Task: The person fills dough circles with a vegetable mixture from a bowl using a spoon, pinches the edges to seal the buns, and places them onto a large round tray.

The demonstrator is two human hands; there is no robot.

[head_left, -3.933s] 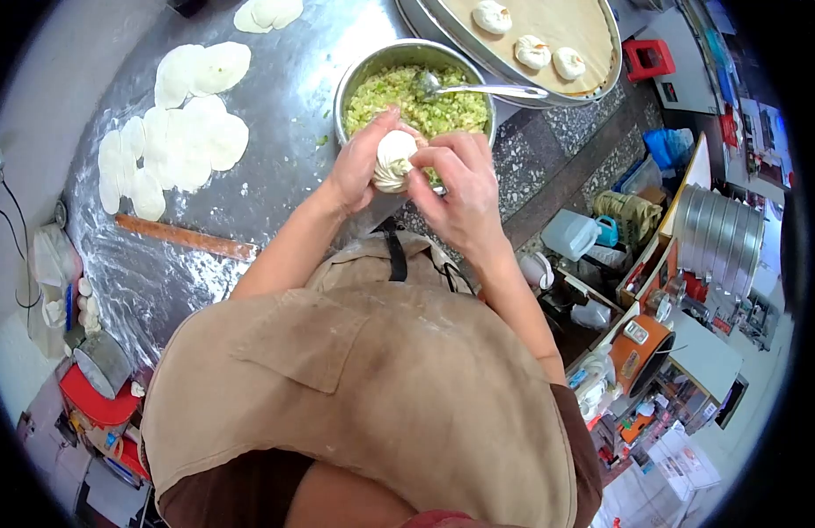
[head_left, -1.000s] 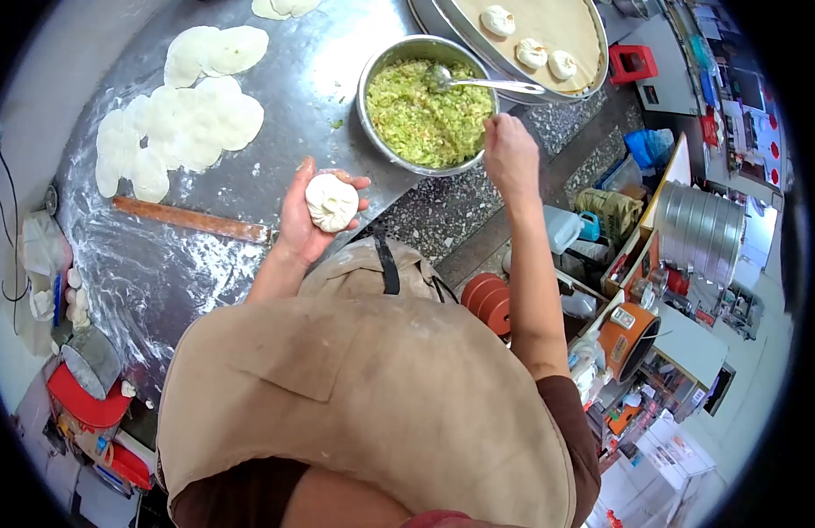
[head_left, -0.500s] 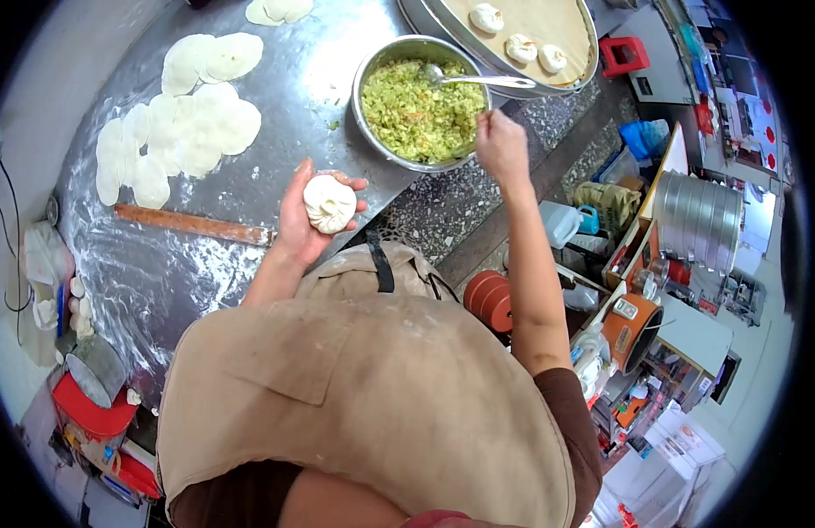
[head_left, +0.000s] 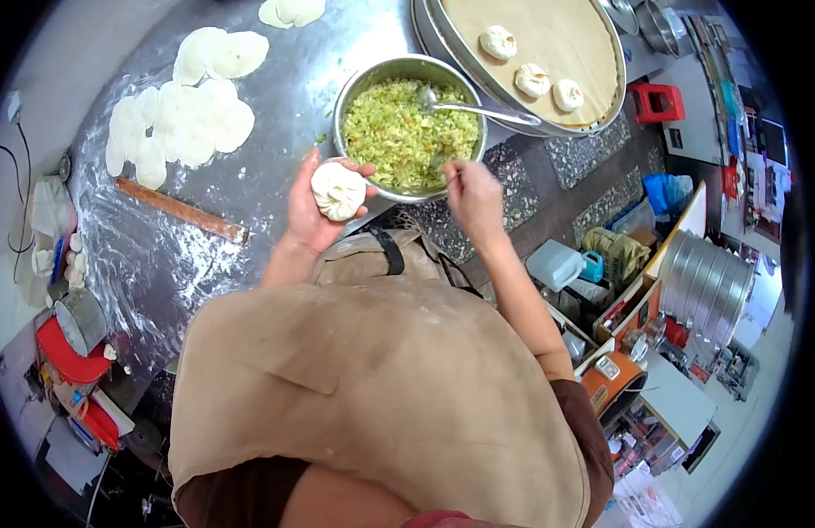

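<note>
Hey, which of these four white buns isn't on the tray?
The pleated bun resting in the left hand; the other three buns sit on the round, lined tray.

The shiny gray counter (head_left: 293, 97) is holding flat dough circles (head_left: 183, 119) from ten to one o'clock, a metal bowl (head_left: 341, 119) at three, and a brown stick (head_left: 180, 209) and white powder (head_left: 196, 273) at seven.

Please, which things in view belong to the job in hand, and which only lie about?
Seemingly for the job:
- pleated bun in the left hand
- bowl of filling, with spoon
- flat dough pieces
- tray with three buns

Seemingly just lying about:
- red stool
- white jug
- blue bag
</note>
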